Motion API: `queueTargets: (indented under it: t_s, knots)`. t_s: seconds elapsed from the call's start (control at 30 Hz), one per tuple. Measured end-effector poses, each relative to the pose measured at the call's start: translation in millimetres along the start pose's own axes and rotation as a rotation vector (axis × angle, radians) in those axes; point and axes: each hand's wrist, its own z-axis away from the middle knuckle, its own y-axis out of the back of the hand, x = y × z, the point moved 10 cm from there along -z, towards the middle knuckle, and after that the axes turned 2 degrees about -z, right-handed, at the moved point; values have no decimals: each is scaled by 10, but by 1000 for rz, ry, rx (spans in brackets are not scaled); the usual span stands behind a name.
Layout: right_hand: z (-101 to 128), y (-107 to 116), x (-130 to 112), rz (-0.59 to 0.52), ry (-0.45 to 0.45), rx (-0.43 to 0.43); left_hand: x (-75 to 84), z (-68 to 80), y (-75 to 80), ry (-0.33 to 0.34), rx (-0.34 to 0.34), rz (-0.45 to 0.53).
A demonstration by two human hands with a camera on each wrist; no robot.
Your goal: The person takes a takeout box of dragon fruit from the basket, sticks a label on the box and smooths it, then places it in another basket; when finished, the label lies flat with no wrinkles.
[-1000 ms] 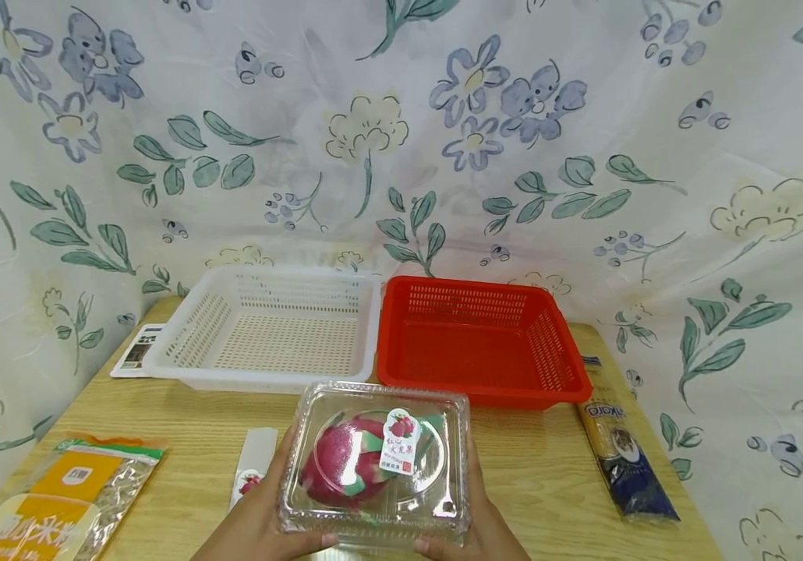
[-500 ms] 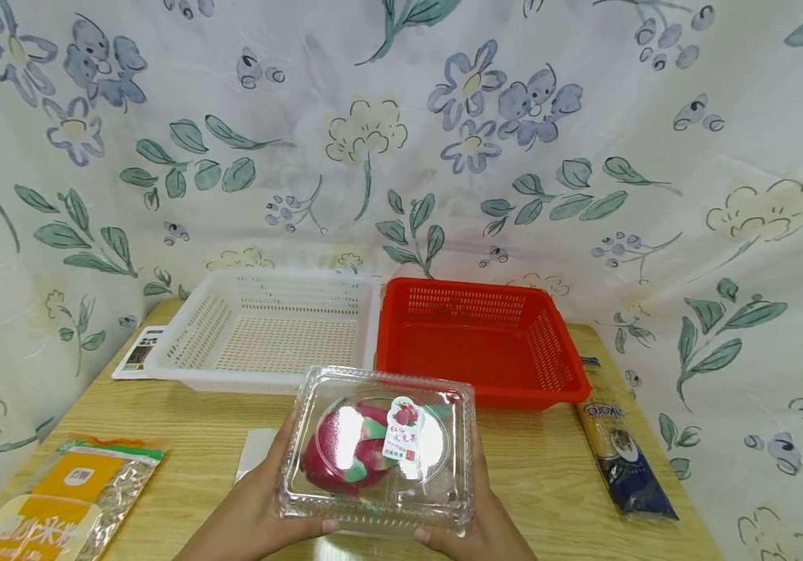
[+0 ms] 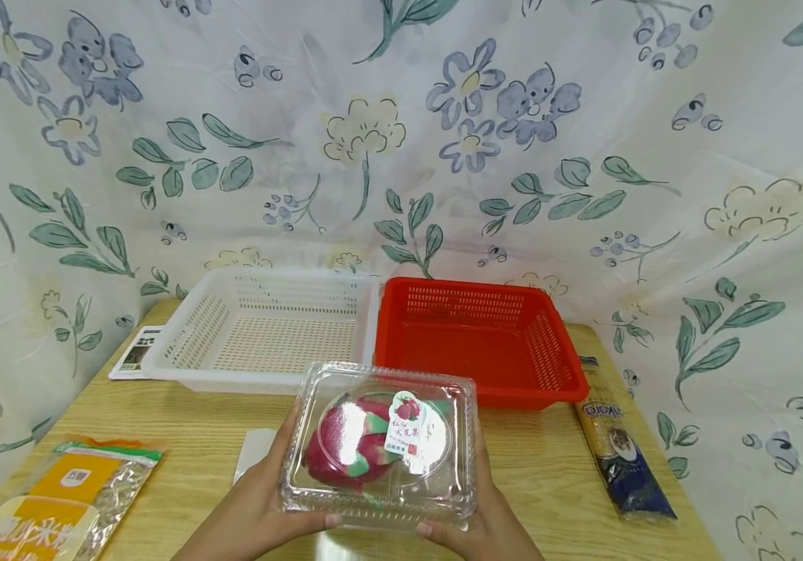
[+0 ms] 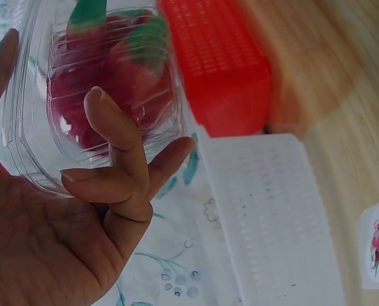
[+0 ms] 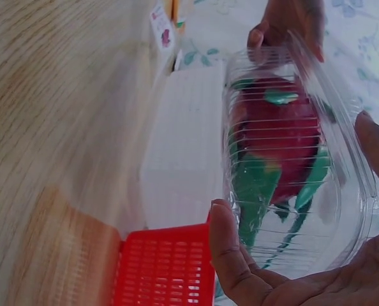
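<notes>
Both hands hold a clear plastic clamshell box (image 3: 378,444) with a dragon fruit (image 3: 345,448) inside, low in the middle of the head view. A white label (image 3: 406,425) with a picture of dragon fruit sits on its lid. My left hand (image 3: 268,487) grips the left side, thumb along the front edge. On the opposite side my right hand (image 3: 482,499) grips it the same way. The left wrist view shows curled fingers (image 4: 122,137) under the box. In the right wrist view, the fruit's green-tipped skin (image 5: 282,134) shows through the ribbed wall.
Behind the box stand a white basket (image 3: 170,371) and a red basket (image 3: 479,393), side by side. A blue-and-yellow packet (image 3: 622,444) lies at right, an orange bag (image 3: 79,499) at left. A white card (image 3: 254,446) lies by the left hand. A floral curtain (image 3: 401,140) hangs behind.
Both hands have raised the clamshell box slightly away from me in the head view, and it is turned a little. The left hand covers more of the white card.
</notes>
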Motion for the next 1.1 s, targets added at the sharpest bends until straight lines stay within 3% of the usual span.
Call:
queueTargets:
  t_s: [0.2,0.63,1.1]
  knots:
    - [-15,33,-28,5,0,17,31,-28,18,-9,8,0]
    - [-47,78,-81,38,6,46,26,-77,16,51,-6,31]
    - [-66,159,-80,68,5,76,54,-131,18,32,17,9]
